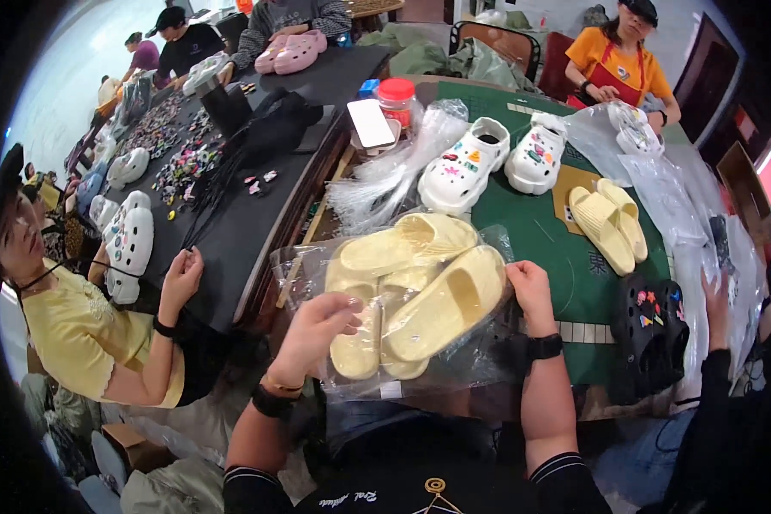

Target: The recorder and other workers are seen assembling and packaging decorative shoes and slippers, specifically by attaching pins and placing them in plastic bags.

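Several pale yellow slide slippers [437, 307] lie stacked in a clear plastic bag [307, 257] in front of me. My left hand [321, 330] is over the bag's left side, its fingers loosely bent and apart, with nothing visibly gripped. With fingertips pinched together, my right hand [529, 289] holds the bag's right edge. Beyond the bag stand two white clogs with colourful charms, one [463, 167] nearer and another [535, 154] to its right. Further right, a pair of yellow slides [608, 224] rests on the green mat, and black clogs [649, 330] stand near the table's front edge.
Clear bags [394, 184] and a red-lidded jar [397, 98] are behind the slippers. On the left, a black table [257, 210] carries scattered charms and clogs. A person in yellow [103, 343] sits there; another in orange [634, 64] handles white clogs across. Another person's hand [716, 310] touches plastic at right.
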A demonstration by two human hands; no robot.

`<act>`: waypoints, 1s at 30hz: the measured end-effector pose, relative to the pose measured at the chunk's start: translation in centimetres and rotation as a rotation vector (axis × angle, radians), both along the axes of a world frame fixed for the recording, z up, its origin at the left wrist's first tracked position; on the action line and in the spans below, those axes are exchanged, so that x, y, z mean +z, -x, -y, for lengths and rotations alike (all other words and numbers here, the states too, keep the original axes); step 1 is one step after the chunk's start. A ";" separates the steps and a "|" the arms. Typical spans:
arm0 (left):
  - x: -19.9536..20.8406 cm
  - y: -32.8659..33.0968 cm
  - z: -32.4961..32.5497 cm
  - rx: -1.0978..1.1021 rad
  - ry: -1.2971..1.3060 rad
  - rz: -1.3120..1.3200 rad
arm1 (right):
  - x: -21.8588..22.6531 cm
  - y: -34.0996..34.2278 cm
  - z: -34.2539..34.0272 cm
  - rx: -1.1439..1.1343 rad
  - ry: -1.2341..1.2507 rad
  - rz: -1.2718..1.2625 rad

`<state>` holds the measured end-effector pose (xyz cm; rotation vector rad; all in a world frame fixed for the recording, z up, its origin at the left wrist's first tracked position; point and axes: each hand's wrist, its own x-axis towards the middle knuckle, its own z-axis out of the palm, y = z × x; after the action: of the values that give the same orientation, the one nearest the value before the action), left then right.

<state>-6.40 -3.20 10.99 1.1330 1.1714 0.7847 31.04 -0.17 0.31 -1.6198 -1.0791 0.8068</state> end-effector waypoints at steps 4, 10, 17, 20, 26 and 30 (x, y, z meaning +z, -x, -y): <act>-1.4 -2.1 -2.0 -0.176 -0.863 -0.785 | 0.8 -0.4 0.5 -0.001 0.009 -0.092; -0.7 -5.5 -4.3 -0.417 -0.968 -0.883 | 0.8 -0.5 0.6 0.018 0.021 -0.124; -0.2 -9.7 -6.3 -0.444 -0.803 -0.863 | 0.0 -0.1 0.3 0.055 0.037 -0.082; -0.3 -10.8 -6.8 -0.451 -0.917 -0.701 | -1.4 -0.4 0.1 0.041 0.011 -0.043; -1.6 -10.7 -7.1 -0.419 -0.996 -0.715 | -0.9 -0.1 0.1 0.052 0.028 -0.009; 0.6 -9.3 -5.5 -0.346 -0.910 -0.574 | 0.2 -0.6 0.6 0.028 0.043 0.017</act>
<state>2.94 2.27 11.54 2.3659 1.0203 0.7495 31.64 -0.74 0.56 -1.6533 -1.1048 0.8414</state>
